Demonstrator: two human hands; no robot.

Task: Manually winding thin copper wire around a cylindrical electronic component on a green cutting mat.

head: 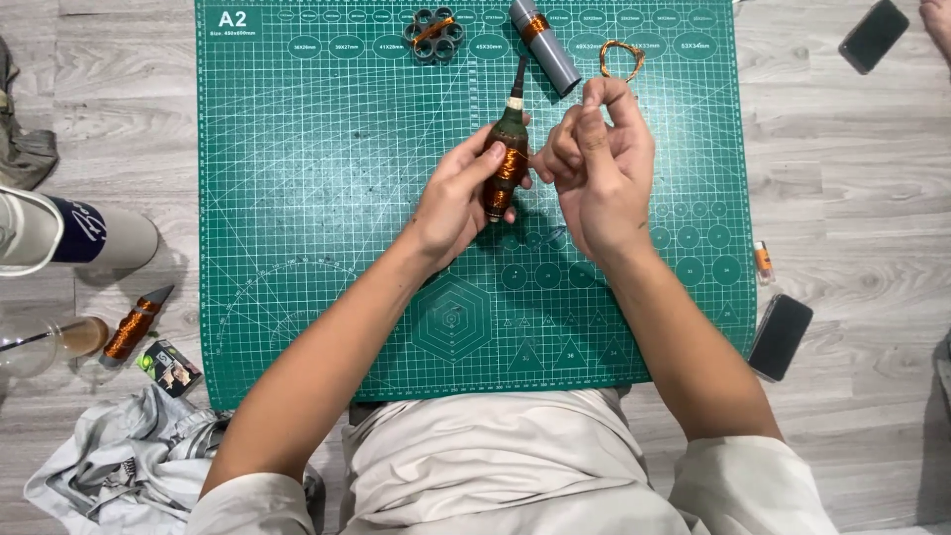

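My left hand (pixel 458 193) grips a dark tapered spindle (pixel 507 149) wound with shiny copper wire, its thin tip pointing away from me, over the green cutting mat (pixel 297 228). My right hand (pixel 599 163) is just right of it, fingers pinched together and raised, seemingly on a fine wire too thin to make out. The two hands almost touch beside the copper winding.
At the mat's far edge lie a grey round holder with holes (pixel 434 35), a grey tube with copper winding (pixel 545 45) and a loose copper wire loop (pixel 622 57). Off the mat: another copper-wound spool (pixel 134 327), a small box (pixel 170 367), crumpled cloth (pixel 129 466), two phones (pixel 781 335) (pixel 874 35), a small tube (pixel 763 261).
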